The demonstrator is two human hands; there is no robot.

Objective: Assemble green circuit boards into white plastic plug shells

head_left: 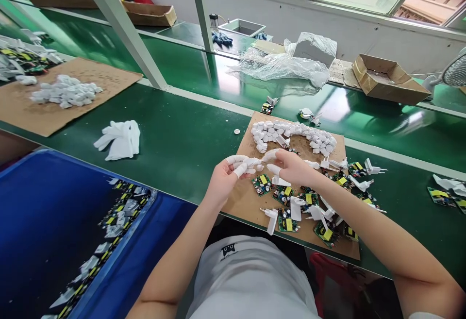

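Note:
My left hand, with white finger covers on its fingertips, is closed on a small white plastic piece. My right hand, also in white finger covers, faces it from the right. Its thumb and index finger are apart, and the index tip is close to the piece's end; whether they touch is unclear. Under both hands lies a cardboard sheet. At its far side is a curved heap of small white parts. Green circuit boards with yellow-wrapped components and white plug housings lie scattered nearer me.
A white glove lies left on the green bench. Further left, another cardboard sheet carries white parts. A blue bin with boards stands below the edge. Clear plastic wrap, a carton and a fan are behind.

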